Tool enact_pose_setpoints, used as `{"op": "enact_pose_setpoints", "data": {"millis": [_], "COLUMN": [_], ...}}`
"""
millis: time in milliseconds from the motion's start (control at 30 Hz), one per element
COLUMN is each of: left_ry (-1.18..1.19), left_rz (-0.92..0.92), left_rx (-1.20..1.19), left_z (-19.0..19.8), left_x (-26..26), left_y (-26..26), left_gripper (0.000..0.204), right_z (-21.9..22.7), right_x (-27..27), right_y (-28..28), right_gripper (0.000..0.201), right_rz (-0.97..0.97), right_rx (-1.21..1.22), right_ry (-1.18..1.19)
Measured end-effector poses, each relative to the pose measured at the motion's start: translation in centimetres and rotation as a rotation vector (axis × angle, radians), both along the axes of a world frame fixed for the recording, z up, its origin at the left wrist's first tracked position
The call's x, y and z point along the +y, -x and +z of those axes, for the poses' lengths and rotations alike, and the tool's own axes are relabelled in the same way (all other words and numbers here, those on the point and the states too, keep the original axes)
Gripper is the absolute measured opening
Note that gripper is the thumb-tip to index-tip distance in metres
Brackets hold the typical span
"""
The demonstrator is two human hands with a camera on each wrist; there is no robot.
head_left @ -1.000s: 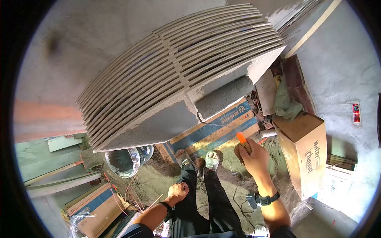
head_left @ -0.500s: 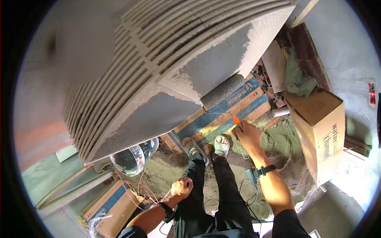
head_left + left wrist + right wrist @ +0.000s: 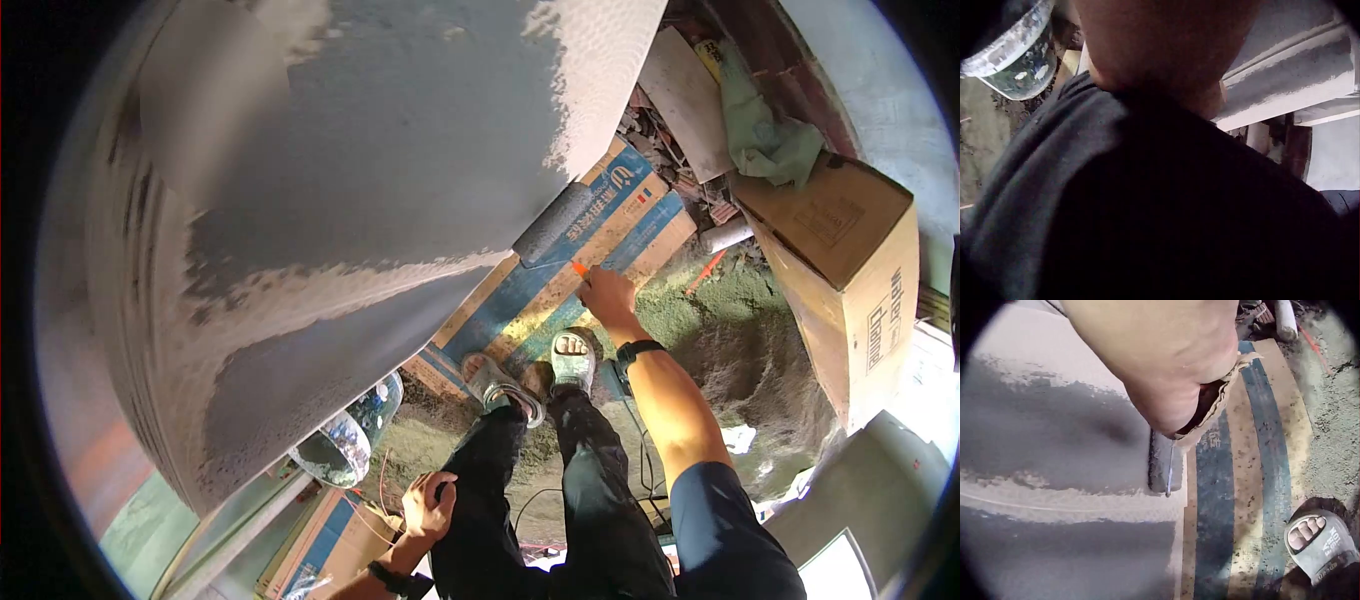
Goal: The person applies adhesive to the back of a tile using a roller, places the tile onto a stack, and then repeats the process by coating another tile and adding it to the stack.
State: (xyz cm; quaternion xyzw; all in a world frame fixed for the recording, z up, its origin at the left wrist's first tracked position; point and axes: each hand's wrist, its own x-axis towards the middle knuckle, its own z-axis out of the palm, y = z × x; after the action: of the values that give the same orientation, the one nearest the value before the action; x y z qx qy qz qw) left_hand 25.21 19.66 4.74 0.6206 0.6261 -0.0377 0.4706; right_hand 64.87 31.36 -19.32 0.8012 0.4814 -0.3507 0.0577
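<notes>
My right hand (image 3: 608,298) grips the orange handle (image 3: 580,270) of a paint roller. The dark, wet roller sleeve (image 3: 552,222) lies along the lower edge of a large leaning tile (image 3: 400,130), right above the cardboard. Grey coating covers much of the tile's pale textured face, leaving a light margin at its right edge. In the right wrist view, a torn scrap of brown paper or card (image 3: 1219,409) shows beside the hand. Loosely curled and holding nothing, my left hand (image 3: 428,508) rests against the dark trouser leg (image 3: 485,460); the left wrist view mostly shows cloth.
A flat blue-striped cardboard sheet (image 3: 560,275) covers the ground beneath the tile. To the right stands a cardboard box (image 3: 860,290) beside a green cloth (image 3: 770,130). A smeared bucket (image 3: 340,450) is at the lower left. Sandaled feet (image 3: 572,360) stand at the cardboard's edge.
The roller has moved down the tile face to its lower edge. The head view has come closer to the tile, which fills more of the picture. My left hand stays by the leg.
</notes>
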Motion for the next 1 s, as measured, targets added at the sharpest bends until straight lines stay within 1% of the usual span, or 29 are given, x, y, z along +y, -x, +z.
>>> {"op": "enact_pose_setpoints", "data": {"millis": [33, 100, 167, 233, 267, 300, 367, 400, 467, 533, 600, 633, 667, 700, 733, 800, 867, 933, 1000], "left_ry": [0.036, -0.015, -0.033, 0.023, 0.024, 0.039, 0.054, 0.026, -0.004, 0.011, 0.010, 0.013, 0.015, 0.040, 0.040, 0.047, 0.031, 0.059, 0.061], "left_rz": [-0.009, -0.017, -0.024, 0.041, 0.039, 0.033, 0.024, 0.016, 0.004, -0.021, -0.063, -0.098, -0.133, -0.143, -0.154, -0.202, -0.198, -0.144, -0.164], "left_rx": [0.030, 0.011, 0.017, 0.027, 0.025, 0.039, 0.041, -0.002, -0.060, -0.055, -0.036, -0.011, 0.016, 0.044, 0.040, 0.087, 0.074, 0.016, 0.057], "left_z": [0.2, -0.1, -0.2, 0.0, 0.3, 0.3, 0.0, -0.6, -0.9, -0.4, -0.9, -1.0, -1.2, -1.1, -1.0, -1.3, -2.0, -1.7, -0.9], "left_x": [0.4, 0.9, 1.3, 1.6, 1.5, 1.3, 0.5, -0.4, -1.1, -1.3, -1.9, -2.2, -2.4, -2.5, -2.6, -2.9, -3.3, -2.3, -1.8], "left_y": [0.2, 0.6, 0.7, 0.6, 0.5, 0.4, 0.4, 0.7, 0.2, -0.8, -1.0, -1.0, -0.9, -1.2, -1.2, -1.3, -0.6, -1.0, -0.7], "left_gripper": [0.014, 0.014, 0.014, 0.013, 0.013, 0.013, 0.013, 0.013, 0.013, 0.014, 0.016, 0.017, 0.017, 0.019, 0.019, 0.020, 0.020, 0.020, 0.019], "right_z": [-1.2, -3.4, -4.9, -4.9, -4.4, -3.1, 1.6, 4.2, 8.8, 12.3, 16.4, 19.0, 20.3, 21.3, 22.4, 23.8, 23.9, 21.8, 18.8], "right_x": [0.2, 0.4, 0.4, 0.4, 0.3, 0.4, 0.5, 0.6, 0.7, 0.2, 0.0, 0.5, 0.3, 0.1, -0.2, -0.3, -0.3, -0.3, -0.2], "right_y": [-0.4, -1.1, -1.9, -2.7, -3.1, -3.5, -4.4, -4.8, -5.4, -6.0, -6.5, -6.8, -7.1, -7.2, -7.3, -7.5, -7.7, -7.9, -8.2], "right_gripper": [0.023, 0.023, 0.026, 0.026, 0.026, 0.026, 0.027, 0.027, 0.028, 0.028, 0.029, 0.030, 0.030, 0.025, 0.021, 0.019, 0.021, 0.024, 0.026], "right_rz": [0.003, 0.001, -0.019, -0.019, -0.014, -0.015, 0.002, 0.000, -0.031, -0.048, -0.083, -0.081, -0.092, -0.057, -0.020, -0.058, -0.042, -0.032, -0.018], "right_rx": [-0.012, -0.026, -0.041, -0.043, -0.043, -0.050, 0.039, 0.028, 0.096, 0.090, 0.149, 0.171, 0.163, 0.150, 0.137, 0.177, 0.170, 0.152, 0.141], "right_ry": [0.018, 0.036, -0.007, -0.037, -0.067, -0.068, -0.057, -0.058, -0.103, -0.153, -0.243, -0.187, -0.191, -0.281, -0.369, -0.358, -0.361, -0.361, -0.361]}}
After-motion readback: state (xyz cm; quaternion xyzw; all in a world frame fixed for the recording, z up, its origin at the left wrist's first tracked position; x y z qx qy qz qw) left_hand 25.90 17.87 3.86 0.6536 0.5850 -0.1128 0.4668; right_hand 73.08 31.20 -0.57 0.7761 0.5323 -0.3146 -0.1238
